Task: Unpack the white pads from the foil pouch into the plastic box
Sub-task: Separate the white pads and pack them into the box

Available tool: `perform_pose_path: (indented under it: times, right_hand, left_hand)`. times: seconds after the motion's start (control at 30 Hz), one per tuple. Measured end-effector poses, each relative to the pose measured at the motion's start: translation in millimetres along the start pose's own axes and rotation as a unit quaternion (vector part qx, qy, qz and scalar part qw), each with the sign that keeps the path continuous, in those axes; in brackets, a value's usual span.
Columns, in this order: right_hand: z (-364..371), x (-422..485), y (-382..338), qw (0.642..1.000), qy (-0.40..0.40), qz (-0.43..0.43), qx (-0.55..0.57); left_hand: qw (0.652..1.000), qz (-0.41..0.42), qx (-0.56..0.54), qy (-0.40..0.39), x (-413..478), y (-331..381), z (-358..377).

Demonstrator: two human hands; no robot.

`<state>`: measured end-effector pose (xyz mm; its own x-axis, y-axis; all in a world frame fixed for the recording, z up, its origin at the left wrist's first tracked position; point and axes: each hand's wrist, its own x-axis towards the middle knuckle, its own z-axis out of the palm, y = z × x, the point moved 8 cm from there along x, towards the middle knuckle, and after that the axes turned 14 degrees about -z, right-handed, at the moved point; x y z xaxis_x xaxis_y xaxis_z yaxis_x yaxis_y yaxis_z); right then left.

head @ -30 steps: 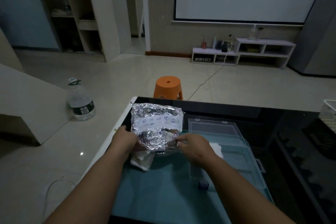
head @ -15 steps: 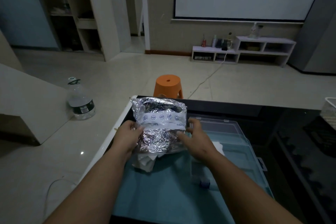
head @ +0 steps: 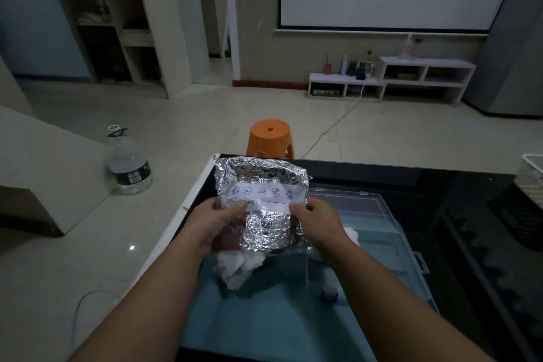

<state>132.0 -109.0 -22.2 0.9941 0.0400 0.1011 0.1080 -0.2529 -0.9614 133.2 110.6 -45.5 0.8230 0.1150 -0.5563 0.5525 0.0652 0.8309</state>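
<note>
The left hand (head: 214,223) and the right hand (head: 318,220) each grip the foil pouch (head: 261,179). The thumbs press on the white label band across its front and the other fingers are curled behind it. The pouch stands upright at the frame's centre, with its crumpled top edge level with the far edge of the black table (head: 382,173).

A wad of white pads (head: 238,267) hangs from the pouch's lower opening, over the left part of the plastic box (head: 393,232). The pads cannot be counted. The box floor lies open between the forearms in the lower centre. The table's white left edge runs just left of the left hand.

Counted, there are two hands, one pouch and one box. One more pad (head: 351,236) lies in the box just right of the right hand. Beyond the table are one orange stool (head: 270,138) and, at mid-left, one water bottle (head: 129,167).

A second ago the right hand pinched the pouch's lower edge. Now both hands sit at the label band, and the pouch is higher.
</note>
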Motion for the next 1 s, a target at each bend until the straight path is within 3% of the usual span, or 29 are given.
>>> perform_pose_path:
  times: [0.17,0.27,0.4,0.6,0.77,1.0]
  right_hand:
    - [3,1,1,1.0,-0.002,-0.004,-0.003]
    - [0,-1,-6,0.997,-0.009,-0.036,-0.068]
    - [5,-4,-2,0.996,-0.045,-0.021,-0.068]
    - [1,2,12,0.992,-0.003,-0.013,-0.125]
    - [0,2,5,0.992,-0.007,-0.024,-0.127]
    - [-11,-2,1,0.984,0.005,-0.036,-0.176]
  left_hand:
    - [1.0,-0.021,0.012,0.002,2,-5,-2]
    - [0.999,0.022,0.001,0.033,1,1,-5]
    - [0.997,0.062,-0.017,0.052,5,6,-8]
    - [1.0,0.006,0.014,0.012,-1,5,3]
    - [0.995,0.023,0.044,0.088,-4,6,-15]
    - [0.986,0.077,0.061,0.137,-4,11,-27]
